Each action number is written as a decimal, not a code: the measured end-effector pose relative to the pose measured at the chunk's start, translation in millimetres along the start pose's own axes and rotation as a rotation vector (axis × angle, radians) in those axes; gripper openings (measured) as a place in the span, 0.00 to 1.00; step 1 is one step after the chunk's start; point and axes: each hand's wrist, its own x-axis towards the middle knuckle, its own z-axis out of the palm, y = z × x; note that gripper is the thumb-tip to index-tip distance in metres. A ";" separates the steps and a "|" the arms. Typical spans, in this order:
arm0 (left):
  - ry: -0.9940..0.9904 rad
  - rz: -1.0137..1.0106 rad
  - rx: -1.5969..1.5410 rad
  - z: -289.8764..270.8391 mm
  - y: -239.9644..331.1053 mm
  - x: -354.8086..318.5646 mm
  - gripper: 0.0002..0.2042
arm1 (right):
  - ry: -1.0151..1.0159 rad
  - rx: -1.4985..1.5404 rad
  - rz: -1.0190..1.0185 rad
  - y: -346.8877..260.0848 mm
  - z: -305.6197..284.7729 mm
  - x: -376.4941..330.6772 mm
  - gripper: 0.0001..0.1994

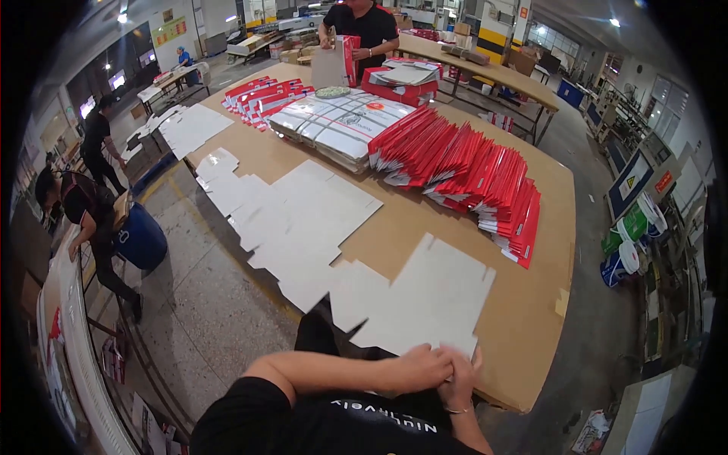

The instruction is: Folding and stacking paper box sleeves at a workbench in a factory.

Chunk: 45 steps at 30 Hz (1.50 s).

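My left hand (425, 367) reaches across from the left, its fingers curled closed at the near edge of a flat, pale grey die-cut cardboard blank (436, 292). Right beside it and touching it is my right hand (458, 379), at the blank's near right corner. Motion blurs part of the right fingers, and what lies between the two hands is hidden. The blank rests on a brown-topped table, its notched left side sticking out past the edge. Farther left, more pale blanks (303, 208) overlap along the same side.
Red-and-white folded cartons (470, 178) fan across the table beside a strapped white bundle (341, 125). A co-worker (364, 34) across the table handles a red-and-grey box (345, 62). At left, another person bends near a blue barrel (140, 236). Buckets (620, 264) stand right.
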 end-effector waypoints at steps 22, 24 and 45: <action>0.051 -0.210 -0.071 77.3 -21.3 -2.9 0.21 | 0.265 -0.387 0.129 58.6 -31.6 -15.7 0.22; -0.020 -0.165 -0.122 67.3 -19.3 -8.5 0.22 | 0.207 -0.216 -0.087 43.4 -16.0 -12.3 0.17; -0.327 -0.347 0.286 66.3 6.2 -2.4 0.41 | -0.038 0.451 0.615 23.7 9.3 -94.1 0.12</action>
